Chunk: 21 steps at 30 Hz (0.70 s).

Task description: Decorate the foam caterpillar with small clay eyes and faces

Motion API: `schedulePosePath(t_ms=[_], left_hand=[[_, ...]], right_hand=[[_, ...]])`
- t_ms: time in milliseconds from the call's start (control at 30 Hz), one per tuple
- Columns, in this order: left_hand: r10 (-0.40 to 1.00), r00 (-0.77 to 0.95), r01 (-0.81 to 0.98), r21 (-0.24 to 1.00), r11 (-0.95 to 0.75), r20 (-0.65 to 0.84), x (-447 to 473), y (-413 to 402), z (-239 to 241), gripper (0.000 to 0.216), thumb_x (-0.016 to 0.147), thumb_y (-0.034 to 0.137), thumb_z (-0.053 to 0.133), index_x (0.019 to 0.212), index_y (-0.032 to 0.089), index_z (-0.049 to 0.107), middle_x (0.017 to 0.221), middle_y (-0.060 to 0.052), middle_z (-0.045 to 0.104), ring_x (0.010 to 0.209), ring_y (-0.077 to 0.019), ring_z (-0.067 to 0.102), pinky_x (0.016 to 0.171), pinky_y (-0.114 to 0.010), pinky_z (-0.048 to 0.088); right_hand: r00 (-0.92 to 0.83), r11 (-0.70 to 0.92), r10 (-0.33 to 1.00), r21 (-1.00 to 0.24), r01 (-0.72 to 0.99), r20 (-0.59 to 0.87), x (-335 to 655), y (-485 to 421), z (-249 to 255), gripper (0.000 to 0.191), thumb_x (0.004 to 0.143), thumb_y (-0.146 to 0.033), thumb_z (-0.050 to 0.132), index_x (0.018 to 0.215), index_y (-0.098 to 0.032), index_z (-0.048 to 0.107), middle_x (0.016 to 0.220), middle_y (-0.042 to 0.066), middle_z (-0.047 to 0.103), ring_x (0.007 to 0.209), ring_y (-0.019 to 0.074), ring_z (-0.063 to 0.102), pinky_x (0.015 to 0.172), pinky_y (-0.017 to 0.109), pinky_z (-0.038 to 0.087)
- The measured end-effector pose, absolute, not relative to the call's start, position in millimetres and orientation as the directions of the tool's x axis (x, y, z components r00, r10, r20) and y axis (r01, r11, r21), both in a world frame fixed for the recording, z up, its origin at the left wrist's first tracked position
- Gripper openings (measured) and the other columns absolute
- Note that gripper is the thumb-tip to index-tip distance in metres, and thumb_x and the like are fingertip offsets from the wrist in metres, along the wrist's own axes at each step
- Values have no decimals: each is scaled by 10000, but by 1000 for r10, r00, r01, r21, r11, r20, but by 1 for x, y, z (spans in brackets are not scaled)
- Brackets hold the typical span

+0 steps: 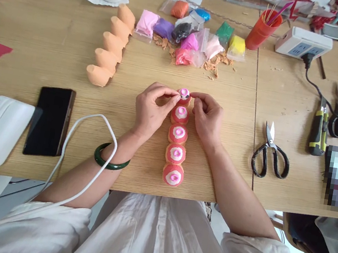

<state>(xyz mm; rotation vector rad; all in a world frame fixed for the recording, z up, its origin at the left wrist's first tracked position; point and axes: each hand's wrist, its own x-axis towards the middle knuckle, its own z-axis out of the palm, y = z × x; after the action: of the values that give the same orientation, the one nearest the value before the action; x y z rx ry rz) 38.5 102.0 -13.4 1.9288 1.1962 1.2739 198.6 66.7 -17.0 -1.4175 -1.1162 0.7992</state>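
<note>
A row of several small round clay pieces (178,134), pink with a white patch and a bright pink centre, runs away from the table's front edge. Both hands are at the farthest piece (185,91), which bears a small black spot. At its left edge, the thumb and index finger of my left hand (154,111) are pinched together; what is between them is too small to make out. My right hand (208,117) touches or nearly touches the right side with its index fingertip. Its thumb stands apart from that finger and the other fingers curl in.
Plain peach clay shapes (104,58) stand in a line at left. Bagged coloured clay (189,40) lies behind. Around are an orange cup (264,29), power strip (304,43), scissors (270,149), utility knife (319,129) and phone (49,120). A white cable (73,124) crosses my left forearm.
</note>
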Motion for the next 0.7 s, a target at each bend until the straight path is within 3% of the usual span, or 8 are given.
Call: schedulePosePath(t_ms=[700], left_hand=[[915,130,318,858,-403,381,39,111,-23,139,949,357,758,906,225,757,921,-8,788,856,-147,739,807,-260,609]], right_hand=[[317,58,940,-976,212,125,199,67,-20,161,969,-227,595,931,-207,750,567,-57,449,529,110,403,547,279,319]])
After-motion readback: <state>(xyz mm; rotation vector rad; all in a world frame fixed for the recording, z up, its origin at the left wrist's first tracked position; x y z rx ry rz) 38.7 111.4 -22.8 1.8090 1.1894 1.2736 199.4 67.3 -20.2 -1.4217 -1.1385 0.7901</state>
